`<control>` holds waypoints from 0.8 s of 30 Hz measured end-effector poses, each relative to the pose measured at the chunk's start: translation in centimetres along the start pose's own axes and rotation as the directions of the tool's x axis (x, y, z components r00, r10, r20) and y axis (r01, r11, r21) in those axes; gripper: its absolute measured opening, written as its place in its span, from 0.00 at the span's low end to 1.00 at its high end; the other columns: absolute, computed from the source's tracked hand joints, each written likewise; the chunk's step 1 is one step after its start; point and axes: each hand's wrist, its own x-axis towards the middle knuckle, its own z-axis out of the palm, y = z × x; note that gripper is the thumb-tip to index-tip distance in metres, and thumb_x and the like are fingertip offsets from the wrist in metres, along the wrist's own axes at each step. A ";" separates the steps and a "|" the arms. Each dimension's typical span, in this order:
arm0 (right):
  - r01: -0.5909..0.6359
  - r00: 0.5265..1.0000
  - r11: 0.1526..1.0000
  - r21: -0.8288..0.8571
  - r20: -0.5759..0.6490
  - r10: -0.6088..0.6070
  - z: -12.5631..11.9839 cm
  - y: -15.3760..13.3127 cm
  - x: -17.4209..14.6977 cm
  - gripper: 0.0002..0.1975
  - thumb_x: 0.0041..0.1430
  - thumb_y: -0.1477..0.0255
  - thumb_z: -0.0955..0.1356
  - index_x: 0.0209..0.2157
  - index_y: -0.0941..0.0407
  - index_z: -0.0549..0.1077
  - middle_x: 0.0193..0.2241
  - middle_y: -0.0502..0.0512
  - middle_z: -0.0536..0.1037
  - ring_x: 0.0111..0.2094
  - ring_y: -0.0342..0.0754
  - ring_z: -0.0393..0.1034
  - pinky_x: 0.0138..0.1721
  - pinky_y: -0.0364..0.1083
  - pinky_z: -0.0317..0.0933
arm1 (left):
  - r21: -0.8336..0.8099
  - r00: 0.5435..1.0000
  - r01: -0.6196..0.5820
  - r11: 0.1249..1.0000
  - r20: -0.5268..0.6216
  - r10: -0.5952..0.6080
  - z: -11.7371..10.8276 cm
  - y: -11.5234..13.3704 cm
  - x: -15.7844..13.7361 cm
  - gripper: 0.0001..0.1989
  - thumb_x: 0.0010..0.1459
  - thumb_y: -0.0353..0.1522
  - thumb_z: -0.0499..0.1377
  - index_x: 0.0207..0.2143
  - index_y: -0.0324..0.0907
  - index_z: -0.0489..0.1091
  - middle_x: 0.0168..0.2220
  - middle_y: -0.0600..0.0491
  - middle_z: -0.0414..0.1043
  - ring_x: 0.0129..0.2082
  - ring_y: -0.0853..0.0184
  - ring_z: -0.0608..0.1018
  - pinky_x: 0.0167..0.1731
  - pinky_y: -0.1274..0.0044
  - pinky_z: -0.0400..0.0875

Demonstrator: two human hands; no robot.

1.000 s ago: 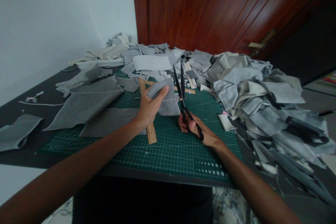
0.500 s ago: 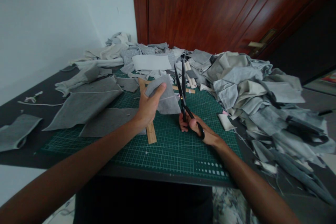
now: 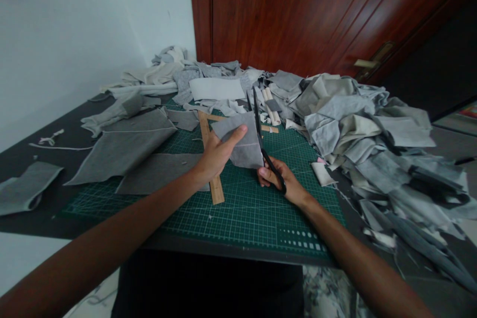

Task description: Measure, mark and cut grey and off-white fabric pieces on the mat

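Fabric piece (image 3: 248, 154) above middle of cutting mat (image 3: 246, 208), pinched in left hand (image 3: 219, 154); right hand (image 3: 286, 183) grips scissors (image 3: 258, 119), blades at piece's right edge. Slack piece might fold between blades, skewing cut; left thumb straying right might get nicked.

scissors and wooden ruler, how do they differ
The scissors are black, while the wooden ruler is light brown. The scissors are held up in the right hand; the ruler lies flat on the green mat. The scissors have two blades, the ruler two arms meeting at a corner. Both have long, slim parts.
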 end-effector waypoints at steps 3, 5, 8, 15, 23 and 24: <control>0.002 0.999 1.000 -0.013 -0.034 -0.003 0.5 -0.3 0.0 0.27 0.57 0.42 0.70 0.32 0.53 0.65 0.22 0.44 0.63 0.23 0.41 0.55 0.25 0.43 0.52 | 0.026 1.000 0.020 0.999 0.017 -0.021 -0.1 -0.3 -0.3 0.17 0.55 0.47 0.70 0.37 0.44 0.78 0.40 0.50 0.81 0.44 0.58 0.83 0.45 0.68 0.82; 0.003 0.998 1.000 0.000 -0.066 -0.003 0.7 -0.4 -0.1 0.27 0.55 0.44 0.72 0.32 0.53 0.66 0.22 0.44 0.63 0.23 0.41 0.54 0.24 0.42 0.50 | 0.013 1.000 0.027 1.000 0.013 -0.027 -0.2 -0.5 -0.3 0.17 0.55 0.47 0.70 0.37 0.44 0.78 0.40 0.50 0.81 0.44 0.58 0.83 0.45 0.69 0.82; -0.007 0.994 1.000 0.007 -0.112 0.007 0.9 -0.4 -0.2 0.25 0.56 0.47 0.73 0.31 0.53 0.65 0.21 0.43 0.61 0.21 0.40 0.53 0.23 0.42 0.49 | 0.011 1.000 0.014 1.000 0.026 -0.015 -0.2 -0.7 -0.1 0.17 0.55 0.47 0.70 0.38 0.44 0.78 0.40 0.50 0.82 0.43 0.58 0.84 0.46 0.68 0.81; -0.010 0.983 1.000 -0.012 -0.185 0.008 -0.1 -0.6 -0.1 0.24 0.58 0.48 0.72 0.28 0.53 0.65 0.17 0.42 0.63 0.18 0.39 0.55 0.21 0.42 0.51 | 0.034 0.999 0.034 0.999 0.020 -0.035 -0.3 -0.6 0.3 0.19 0.53 0.49 0.71 0.36 0.44 0.79 0.36 0.50 0.82 0.36 0.62 0.83 0.39 0.71 0.81; 0.019 0.981 1.000 0.013 -0.191 -0.017 -1.2 -0.6 0.1 0.24 0.59 0.49 0.72 0.27 0.54 0.65 0.16 0.43 0.66 0.17 0.39 0.57 0.21 0.41 0.54 | 0.180 0.998 -0.042 0.983 0.057 0.033 -1.2 -0.3 0.9 0.18 0.54 0.48 0.71 0.34 0.43 0.79 0.30 0.53 0.78 0.28 0.66 0.79 0.28 0.77 0.74; 0.023 0.981 1.000 0.018 -0.191 -0.019 -1.2 -0.7 0.1 0.24 0.59 0.49 0.72 0.27 0.54 0.65 0.15 0.43 0.66 0.17 0.39 0.57 0.21 0.41 0.55 | 0.190 0.997 -0.048 0.981 0.068 0.036 -1.3 -0.4 0.9 0.18 0.54 0.48 0.70 0.35 0.43 0.79 0.30 0.53 0.78 0.29 0.66 0.79 0.28 0.77 0.74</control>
